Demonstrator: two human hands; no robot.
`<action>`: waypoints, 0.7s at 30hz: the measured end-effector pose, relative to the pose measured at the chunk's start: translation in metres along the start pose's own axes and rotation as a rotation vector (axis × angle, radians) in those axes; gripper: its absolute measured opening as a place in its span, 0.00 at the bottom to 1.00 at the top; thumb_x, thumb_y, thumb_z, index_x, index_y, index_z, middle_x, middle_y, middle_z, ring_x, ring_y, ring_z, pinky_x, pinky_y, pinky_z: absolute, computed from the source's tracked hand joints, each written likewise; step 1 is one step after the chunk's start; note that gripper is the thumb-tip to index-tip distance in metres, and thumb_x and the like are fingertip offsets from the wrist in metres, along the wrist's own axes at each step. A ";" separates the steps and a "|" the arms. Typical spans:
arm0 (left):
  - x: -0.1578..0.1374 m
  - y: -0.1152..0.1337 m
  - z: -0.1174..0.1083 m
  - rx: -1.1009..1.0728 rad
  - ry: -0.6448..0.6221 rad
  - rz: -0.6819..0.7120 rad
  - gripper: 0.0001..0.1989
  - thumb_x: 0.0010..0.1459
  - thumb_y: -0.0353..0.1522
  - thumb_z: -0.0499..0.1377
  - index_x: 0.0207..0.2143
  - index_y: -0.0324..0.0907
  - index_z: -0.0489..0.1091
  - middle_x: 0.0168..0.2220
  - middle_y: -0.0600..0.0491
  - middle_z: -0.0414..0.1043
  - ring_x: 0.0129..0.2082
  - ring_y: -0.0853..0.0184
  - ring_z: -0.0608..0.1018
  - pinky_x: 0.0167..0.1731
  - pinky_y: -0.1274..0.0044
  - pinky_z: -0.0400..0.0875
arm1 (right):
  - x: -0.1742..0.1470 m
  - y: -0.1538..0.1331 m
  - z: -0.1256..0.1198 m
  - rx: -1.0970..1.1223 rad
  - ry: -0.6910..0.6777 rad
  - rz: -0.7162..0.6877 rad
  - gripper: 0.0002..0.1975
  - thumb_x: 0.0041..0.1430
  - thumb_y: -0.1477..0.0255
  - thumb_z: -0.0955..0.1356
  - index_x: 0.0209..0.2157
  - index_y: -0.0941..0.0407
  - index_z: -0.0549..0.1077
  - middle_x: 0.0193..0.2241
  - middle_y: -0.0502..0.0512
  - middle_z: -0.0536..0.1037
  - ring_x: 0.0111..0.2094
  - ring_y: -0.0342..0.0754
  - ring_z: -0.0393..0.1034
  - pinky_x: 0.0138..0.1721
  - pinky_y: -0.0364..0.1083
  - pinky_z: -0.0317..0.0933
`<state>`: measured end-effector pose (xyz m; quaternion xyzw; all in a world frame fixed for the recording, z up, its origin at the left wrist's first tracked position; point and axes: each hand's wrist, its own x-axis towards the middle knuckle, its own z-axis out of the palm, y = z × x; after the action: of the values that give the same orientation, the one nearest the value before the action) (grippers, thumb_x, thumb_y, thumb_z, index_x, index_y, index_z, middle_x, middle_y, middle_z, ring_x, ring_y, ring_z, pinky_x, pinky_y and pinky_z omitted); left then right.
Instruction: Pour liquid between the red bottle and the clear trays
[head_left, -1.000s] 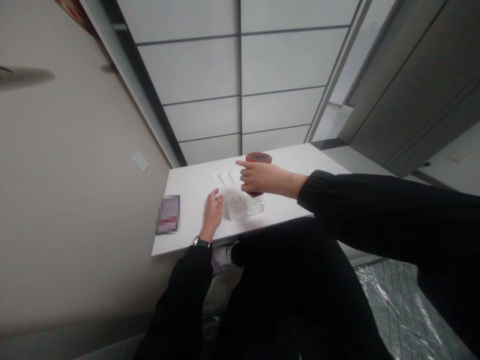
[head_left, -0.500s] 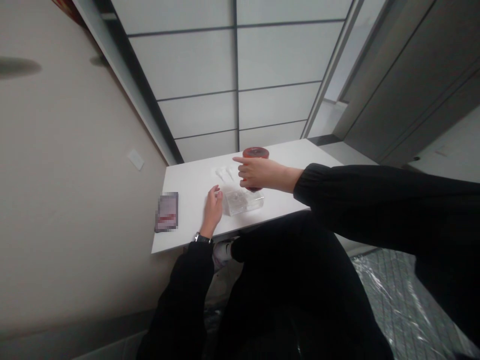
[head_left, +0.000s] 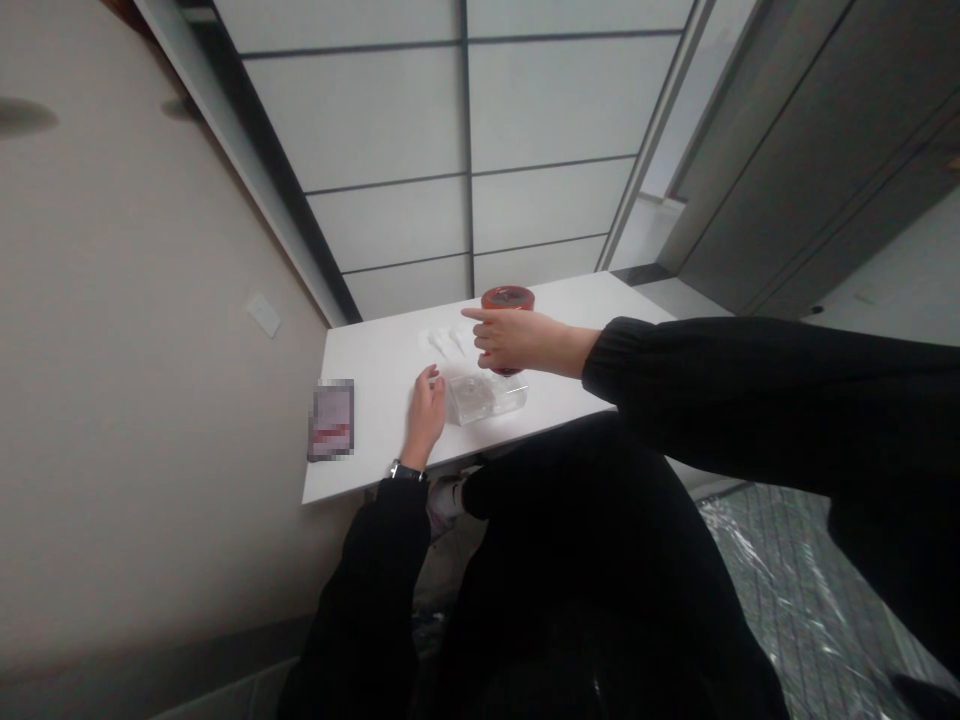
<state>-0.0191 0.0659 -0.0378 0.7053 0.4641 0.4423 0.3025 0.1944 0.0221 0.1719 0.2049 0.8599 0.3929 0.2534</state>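
My right hand (head_left: 510,338) is wrapped round a red cylindrical container (head_left: 508,295), with the index finger pointing out to the left. The container looks upright, with a darker round top; its middle is hidden by my hand. Just below it on the white table (head_left: 382,400) lies a clear plastic box (head_left: 486,402). My left hand (head_left: 426,405) rests at the box's left side, fingers loosely bent and apart, holding nothing; whether it touches the box I cannot tell. Behind the box are small white pieces (head_left: 448,343), too blurred to name.
A dark-edged flat item (head_left: 332,420), blurred out, lies at the table's left end by the wall. White sliding panels (head_left: 390,120) stand behind the table. My black-clad legs (head_left: 600,560) are close to its front edge, and plastic sheeting (head_left: 795,580) covers the floor at right.
The whole view has shifted slightly, so everything sits a little higher and further left. Both hands, the red container and the box keep nearly the same places relative to each other.
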 end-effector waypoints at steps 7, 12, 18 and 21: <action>0.000 -0.002 0.001 -0.015 0.008 0.009 0.23 0.76 0.44 0.49 0.64 0.41 0.64 0.62 0.39 0.72 0.64 0.56 0.74 0.67 0.60 0.65 | 0.002 0.001 0.007 0.145 0.051 0.043 0.11 0.64 0.81 0.68 0.37 0.51 0.78 0.34 0.44 0.82 0.47 0.49 0.77 0.73 0.62 0.45; -0.001 -0.004 0.001 -0.041 0.012 0.016 0.23 0.76 0.43 0.49 0.64 0.40 0.64 0.62 0.38 0.71 0.63 0.56 0.74 0.66 0.60 0.66 | -0.014 0.004 0.012 0.267 0.125 0.166 0.14 0.66 0.83 0.65 0.38 0.51 0.79 0.34 0.46 0.82 0.43 0.49 0.78 0.70 0.61 0.52; 0.000 -0.008 0.000 -0.081 0.019 -0.001 0.22 0.75 0.42 0.50 0.64 0.42 0.64 0.63 0.40 0.71 0.62 0.57 0.75 0.66 0.61 0.66 | -0.048 -0.002 0.031 0.446 0.109 0.316 0.19 0.64 0.84 0.65 0.50 0.52 0.78 0.44 0.54 0.84 0.47 0.54 0.78 0.70 0.65 0.51; 0.002 -0.011 -0.001 -0.097 0.024 -0.018 0.22 0.75 0.43 0.49 0.64 0.43 0.64 0.63 0.41 0.70 0.62 0.58 0.75 0.66 0.62 0.66 | -0.068 -0.012 0.051 0.673 0.133 0.462 0.24 0.61 0.82 0.68 0.58 0.52 0.75 0.53 0.59 0.82 0.54 0.59 0.76 0.71 0.69 0.47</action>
<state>-0.0237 0.0719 -0.0465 0.6802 0.4521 0.4700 0.3347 0.2766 0.0063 0.1523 0.4380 0.8863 0.1487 0.0214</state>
